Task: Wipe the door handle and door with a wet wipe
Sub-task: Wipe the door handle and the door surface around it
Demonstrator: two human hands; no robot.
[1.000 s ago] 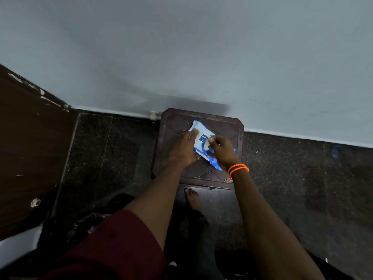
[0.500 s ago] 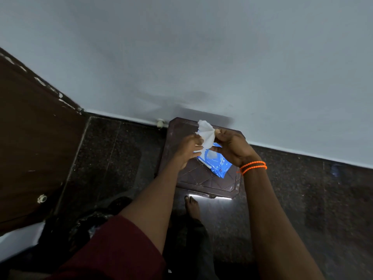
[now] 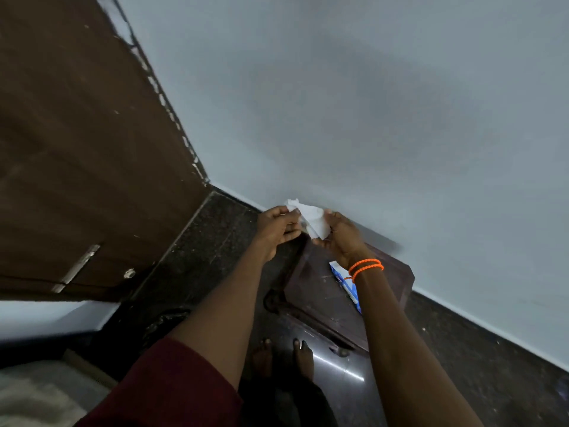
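Wet wipe point(image 3: 314, 221) sits mid-frame, pinched between my left hand point(image 3: 277, 226) and right hand point(image 3: 340, 238); I'd spread it flat before reaching the door point(image 3: 86, 134) at upper left.

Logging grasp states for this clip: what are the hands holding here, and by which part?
Both hands hold one white wet wipe: the left hand pinches its left edge, the right hand its right side.

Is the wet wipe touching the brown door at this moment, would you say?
No, the wet wipe is held between both hands above the stool, well clear of the door.
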